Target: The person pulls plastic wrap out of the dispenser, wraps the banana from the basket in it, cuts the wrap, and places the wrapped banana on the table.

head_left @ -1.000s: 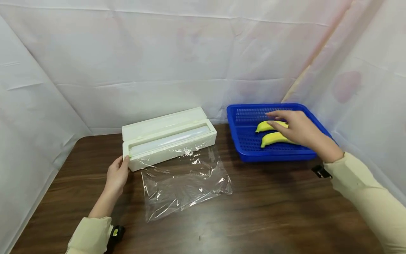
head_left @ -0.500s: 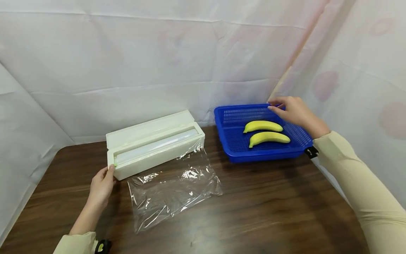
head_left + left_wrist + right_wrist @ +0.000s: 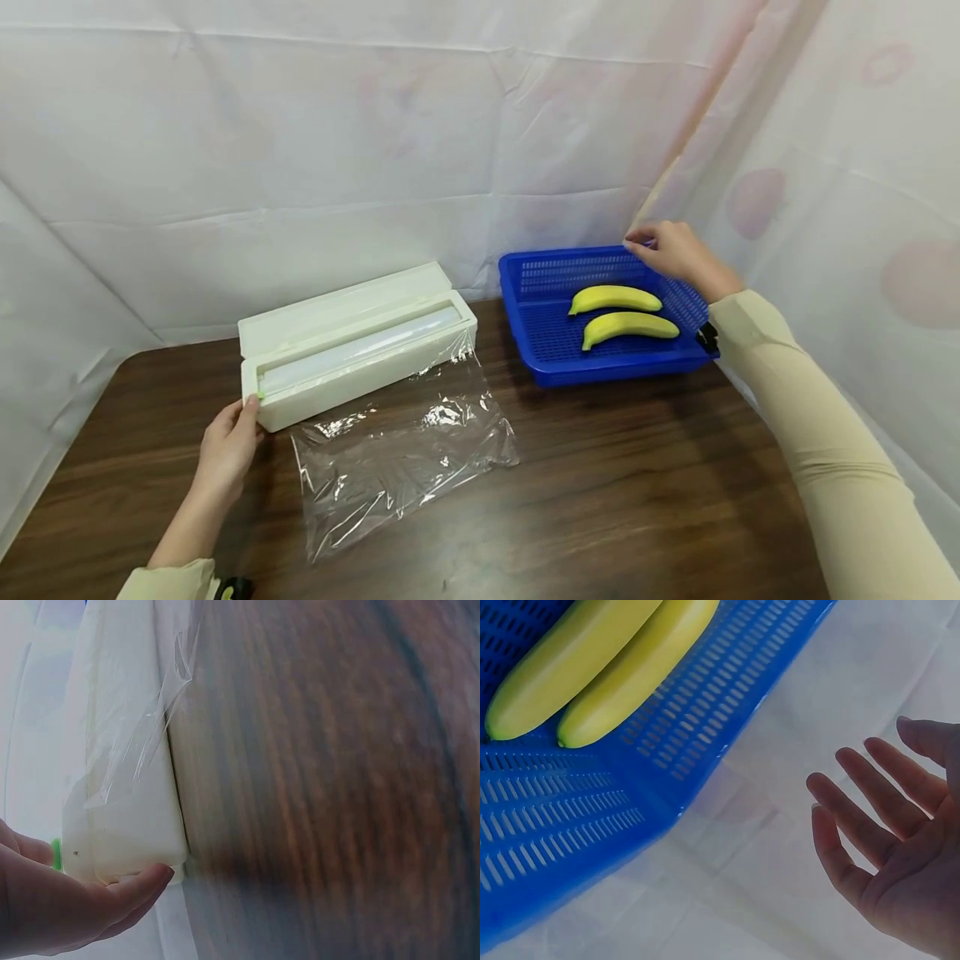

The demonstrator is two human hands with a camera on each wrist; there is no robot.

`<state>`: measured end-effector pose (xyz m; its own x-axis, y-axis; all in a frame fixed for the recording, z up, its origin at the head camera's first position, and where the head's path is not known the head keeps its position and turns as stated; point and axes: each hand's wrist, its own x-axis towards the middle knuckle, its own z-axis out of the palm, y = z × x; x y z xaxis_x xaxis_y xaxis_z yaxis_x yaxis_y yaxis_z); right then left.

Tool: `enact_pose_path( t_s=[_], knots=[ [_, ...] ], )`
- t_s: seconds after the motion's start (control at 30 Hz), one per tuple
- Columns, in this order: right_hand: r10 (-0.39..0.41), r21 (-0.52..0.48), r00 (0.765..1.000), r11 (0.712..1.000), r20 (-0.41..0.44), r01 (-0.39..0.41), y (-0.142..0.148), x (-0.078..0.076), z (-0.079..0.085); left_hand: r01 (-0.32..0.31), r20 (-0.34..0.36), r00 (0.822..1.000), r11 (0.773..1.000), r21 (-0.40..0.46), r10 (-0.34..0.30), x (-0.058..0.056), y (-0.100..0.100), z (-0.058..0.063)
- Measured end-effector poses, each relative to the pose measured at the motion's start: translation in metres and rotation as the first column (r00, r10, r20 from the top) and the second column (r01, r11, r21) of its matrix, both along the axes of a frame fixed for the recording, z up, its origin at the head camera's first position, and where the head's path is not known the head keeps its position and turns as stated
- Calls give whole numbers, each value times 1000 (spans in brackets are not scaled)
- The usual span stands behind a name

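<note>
My left hand (image 3: 227,446) grips the near left end of a white cling film box (image 3: 367,373). In the left wrist view its fingers (image 3: 139,891) wrap that end, close to a green tab (image 3: 56,853). Inside the box, whose lid (image 3: 341,308) is tipped back, lies a film roll (image 3: 360,350). A clear sheet of cling film (image 3: 397,467) hangs from the front and spreads over the table. My right hand (image 3: 675,250) hovers by the back right corner of a blue basket (image 3: 626,372), with relaxed fingers that hold nothing. Two yellow bananas (image 3: 632,327) lie side by side in the basket.
The dark wooden table (image 3: 585,508) carries the box on the left and the basket on the right. White curtains (image 3: 337,125) stand close behind both and along the sides.
My right hand has moved from over the bananas to the basket's back right corner. The left hand keeps its grip on the box end. The head view has shifted, sliding the scene left.
</note>
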<state>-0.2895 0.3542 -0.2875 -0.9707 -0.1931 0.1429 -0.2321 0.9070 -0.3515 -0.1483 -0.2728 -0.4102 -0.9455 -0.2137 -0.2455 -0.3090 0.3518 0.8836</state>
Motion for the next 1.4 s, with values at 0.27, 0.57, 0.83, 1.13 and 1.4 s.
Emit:
enact_pose_path(
  t_s=[0.27,0.57,0.83,1.13,1.4],
  knots=[
    [-26,-5,999,1000,34,27,12,-23,-10,-23,-25,999,999,23,23,-1,3,-2],
    [-38,14,996,999,86,37,19,-43,-34,-23,-15,1000,1000,5,23,4,2,-1],
    [-60,25,981,998,183,56,25,-53,-57,-24,0,1000,1000,8,24,9,2,0],
    [-74,44,959,997,274,64,42,-52,-75,-14,2,1000,1000,9,14,11,5,0],
    [-98,133,931,990,352,54,53,-51,-79,-8,-16,1000,1000,1,8,8,14,-2]
  ],
)
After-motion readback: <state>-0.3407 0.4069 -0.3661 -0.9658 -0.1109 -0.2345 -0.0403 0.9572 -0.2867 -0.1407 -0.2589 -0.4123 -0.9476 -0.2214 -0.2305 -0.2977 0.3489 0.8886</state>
